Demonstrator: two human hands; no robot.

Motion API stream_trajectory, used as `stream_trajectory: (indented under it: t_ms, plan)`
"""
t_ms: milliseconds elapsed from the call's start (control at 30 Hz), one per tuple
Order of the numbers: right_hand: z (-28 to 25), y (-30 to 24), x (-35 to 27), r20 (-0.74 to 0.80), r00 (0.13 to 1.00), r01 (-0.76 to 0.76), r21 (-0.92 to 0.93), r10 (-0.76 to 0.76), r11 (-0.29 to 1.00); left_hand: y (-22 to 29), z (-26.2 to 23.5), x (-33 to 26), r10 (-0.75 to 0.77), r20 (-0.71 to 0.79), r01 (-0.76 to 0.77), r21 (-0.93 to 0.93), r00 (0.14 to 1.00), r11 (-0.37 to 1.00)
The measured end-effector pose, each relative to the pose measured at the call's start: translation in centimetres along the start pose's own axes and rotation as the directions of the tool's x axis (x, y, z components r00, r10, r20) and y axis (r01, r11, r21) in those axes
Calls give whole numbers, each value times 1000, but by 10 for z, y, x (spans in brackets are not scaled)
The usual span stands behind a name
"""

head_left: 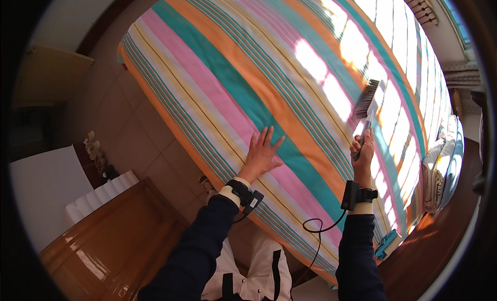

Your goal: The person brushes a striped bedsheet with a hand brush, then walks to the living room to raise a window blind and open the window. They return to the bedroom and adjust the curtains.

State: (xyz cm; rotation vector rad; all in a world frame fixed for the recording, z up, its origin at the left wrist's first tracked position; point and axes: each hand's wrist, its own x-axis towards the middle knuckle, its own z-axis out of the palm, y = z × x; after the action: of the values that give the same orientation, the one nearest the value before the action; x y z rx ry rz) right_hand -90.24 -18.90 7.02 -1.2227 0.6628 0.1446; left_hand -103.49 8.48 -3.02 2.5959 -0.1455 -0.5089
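A striped bed sheet in orange, teal, pink and white covers the bed in front of me. My left hand lies flat on it near the bed's close edge, fingers spread over a pink and a teal stripe. Further right, my right hand is wrapped around the handle of a bed brush with dark bristles and a grey-white back. The brush is at the sheet beside bright sunlit patches, its bristles turned to the left. Whether the bristles press on the cloth I cannot tell.
Folded quilts are stacked at the bed's right end. A teal and cream object rests at the near right corner. Left of me stand a glossy brown wooden cabinet and a white-covered surface. Shoes are on the tiled floor.
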Motion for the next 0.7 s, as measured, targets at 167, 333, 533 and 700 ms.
stream_trajectory:
  t_ms: [167, 333, 533, 700]
  plan:
    - [50, 89, -55, -61, 994, 99, 75, -95, 992, -101, 2, -130, -181, -247, 193, 24, 952, 981]
    - [210, 234, -212, 538, 707, -148, -521, 458, 840, -200, 3, -224, -593, -210, 553, -219, 777, 804]
    - [257, 236, -256, 703, 637, 15, -423, 318, 906, -293, -28, -256, -579, -235, 479, -370, 780, 796]
    - [271, 240, -263, 208, 972, -85, -108, 106, 990, -315, -61, -245, -597, -265, 441, -467, 757, 767]
